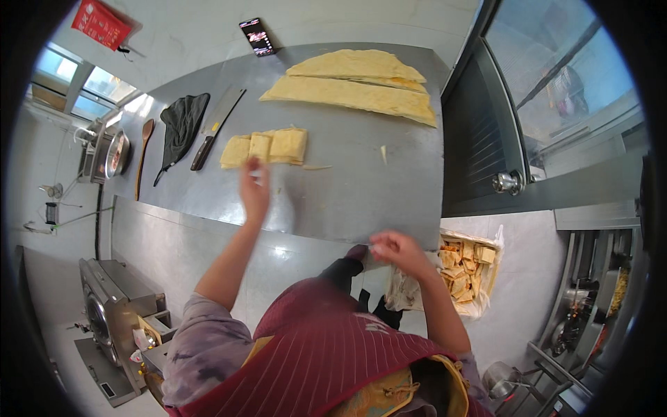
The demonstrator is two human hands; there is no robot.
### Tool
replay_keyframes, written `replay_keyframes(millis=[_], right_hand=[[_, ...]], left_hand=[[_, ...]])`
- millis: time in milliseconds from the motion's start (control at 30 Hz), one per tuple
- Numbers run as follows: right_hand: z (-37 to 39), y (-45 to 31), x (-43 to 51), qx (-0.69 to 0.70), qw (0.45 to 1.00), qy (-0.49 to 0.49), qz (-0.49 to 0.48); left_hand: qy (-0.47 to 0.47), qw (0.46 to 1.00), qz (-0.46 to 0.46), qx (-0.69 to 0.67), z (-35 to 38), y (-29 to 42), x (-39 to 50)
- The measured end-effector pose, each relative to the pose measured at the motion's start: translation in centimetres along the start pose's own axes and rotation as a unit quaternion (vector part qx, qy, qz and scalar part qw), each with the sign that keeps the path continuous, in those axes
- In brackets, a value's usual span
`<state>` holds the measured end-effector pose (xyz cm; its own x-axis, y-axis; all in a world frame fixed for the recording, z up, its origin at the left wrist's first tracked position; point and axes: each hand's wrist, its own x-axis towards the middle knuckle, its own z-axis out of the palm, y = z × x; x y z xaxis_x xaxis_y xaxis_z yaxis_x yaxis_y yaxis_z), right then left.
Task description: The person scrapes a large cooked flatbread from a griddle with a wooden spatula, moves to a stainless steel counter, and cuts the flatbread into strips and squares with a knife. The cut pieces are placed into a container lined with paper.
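My left hand [255,190], blurred, is over the metal table, its fingertips at the near edge of a row of cut flatbread pieces [288,146]. Whether it touches them I cannot tell. My right hand [400,253] hovers by the table's near edge with loosely curled fingers, and nothing shows in it. Long slabs of yellow flatbread [349,96] lie at the back right of the table. Left of the cut pieces rests a cleaver-like knife [213,127] with a dark handle. Thin scraps [384,155] of bread are scattered on the metal.
A dark cloth [182,127], a wooden spoon [144,156] and a metal bowl [118,155] occupy the table's left end. A phone [257,37] leans on the wall. Below the right corner, a lined crate [490,284] holds browned bread pieces. A dark door [484,125] stands at right.
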<state>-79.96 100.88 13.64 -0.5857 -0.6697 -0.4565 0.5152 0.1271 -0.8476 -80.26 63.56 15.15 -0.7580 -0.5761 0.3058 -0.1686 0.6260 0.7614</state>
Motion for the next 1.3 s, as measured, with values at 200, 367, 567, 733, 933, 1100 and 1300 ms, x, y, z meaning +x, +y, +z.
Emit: replay_keyframes(millis=[200,367,567,733,933,1100,1300], right_hand=[[6.1,-7.9,18.2,-0.185,0.961,0.196,-0.057],[9.5,-10.6,26.6,-0.292,0.907,0.303,-0.028],[10.5,-12.4,28.1,-0.339,0.907,0.240,0.069],[11.2,-12.5,28.6,-0.288,0.929,0.217,0.088],[9.8,-15.2,25.7,-0.111,0.946,0.298,-0.063],[13.0,-15.2,27.7,0.041,0.986,0.119,-0.107],[19.4,-7.9,31.2,-0.168,0.905,0.365,-0.136]], left_hand=[[-0.033,0.979,-0.138,0.147,-5.7,-12.7,11.1],[-0.250,0.935,-0.234,0.095,-5.5,-13.5,14.8],[-0.207,0.933,-0.232,-0.180,-7.9,-8.4,14.3],[-0.252,0.940,-0.228,-0.045,-3.2,-5.6,12.8],[-0.282,0.921,-0.268,0.008,-1.9,-6.7,12.9],[-0.335,0.859,-0.368,-0.120,-2.4,-6.5,14.0],[-0.235,0.915,-0.299,-0.138,-0.4,-5.2,10.9]])
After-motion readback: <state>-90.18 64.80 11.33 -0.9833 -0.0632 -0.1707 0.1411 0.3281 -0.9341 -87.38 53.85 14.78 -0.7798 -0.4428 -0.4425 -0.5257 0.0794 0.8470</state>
